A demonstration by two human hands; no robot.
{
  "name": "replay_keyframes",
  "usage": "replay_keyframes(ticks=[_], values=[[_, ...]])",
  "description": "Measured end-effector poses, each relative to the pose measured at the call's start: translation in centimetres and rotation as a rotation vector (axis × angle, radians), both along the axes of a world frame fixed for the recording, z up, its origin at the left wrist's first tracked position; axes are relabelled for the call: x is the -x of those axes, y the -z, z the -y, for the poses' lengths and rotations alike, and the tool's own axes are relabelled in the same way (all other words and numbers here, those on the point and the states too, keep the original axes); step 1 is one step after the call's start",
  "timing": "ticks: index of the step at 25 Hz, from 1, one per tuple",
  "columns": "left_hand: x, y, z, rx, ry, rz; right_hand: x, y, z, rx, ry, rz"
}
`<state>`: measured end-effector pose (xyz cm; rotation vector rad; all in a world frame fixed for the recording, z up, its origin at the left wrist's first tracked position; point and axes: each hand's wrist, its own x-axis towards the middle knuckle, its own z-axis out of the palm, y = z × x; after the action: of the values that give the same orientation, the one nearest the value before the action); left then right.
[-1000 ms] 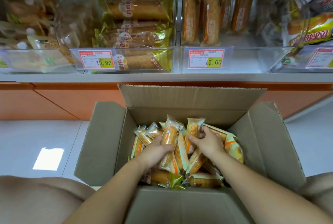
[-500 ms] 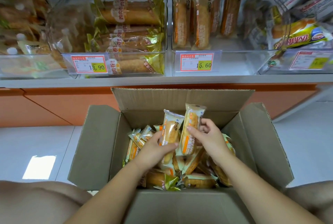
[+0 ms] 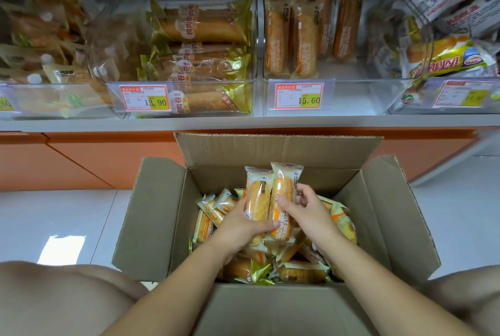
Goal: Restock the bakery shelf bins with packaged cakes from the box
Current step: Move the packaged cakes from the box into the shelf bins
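**Two cakes rise out of the box**

Both packs have come up off the heap since a second ago and now stand upright, side by side and touching, above the other cakes in the box [image 3: 159,216]. The left grip [image 3: 238,227] curls round the lower half of the left cake [image 3: 257,195]. The right grip [image 3: 305,214] pinches the right cake [image 3: 284,189], thumb in front, fingers behind. Their long axes point far, toward the shelf [image 3: 243,122]. The matching bin [image 3: 357,97], tagged 15.60, lies far and slightly right, so the right grip looks nearer. Its near half is bare. The box sits on pale floor [image 3: 54,214].
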<state>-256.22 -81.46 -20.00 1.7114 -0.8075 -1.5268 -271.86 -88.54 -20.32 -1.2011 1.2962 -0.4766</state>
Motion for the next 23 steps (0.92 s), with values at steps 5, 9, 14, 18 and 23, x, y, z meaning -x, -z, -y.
replay_keyframes(ticks=[5,9,14,18,23], values=[[0.4,-0.7,-0.1,0.093,0.02,0.153,0.6,-0.3,0.1,-0.032,0.024,0.09],[-0.3,-3.6,0.9,0.202,0.048,0.333,0.7,-3.3,0.3,0.114,0.024,0.044],[-0.5,-8.8,2.1,0.332,0.066,0.438,0.9,-8.3,1.0,0.334,0.046,0.009],[-0.9,-13.5,3.3,0.388,0.134,0.357,1.7,-12.7,2.3,0.461,0.074,0.038],[-2.6,-18.8,6.1,0.466,0.074,0.3,2.6,-19.4,8.7,0.636,0.195,0.084]])
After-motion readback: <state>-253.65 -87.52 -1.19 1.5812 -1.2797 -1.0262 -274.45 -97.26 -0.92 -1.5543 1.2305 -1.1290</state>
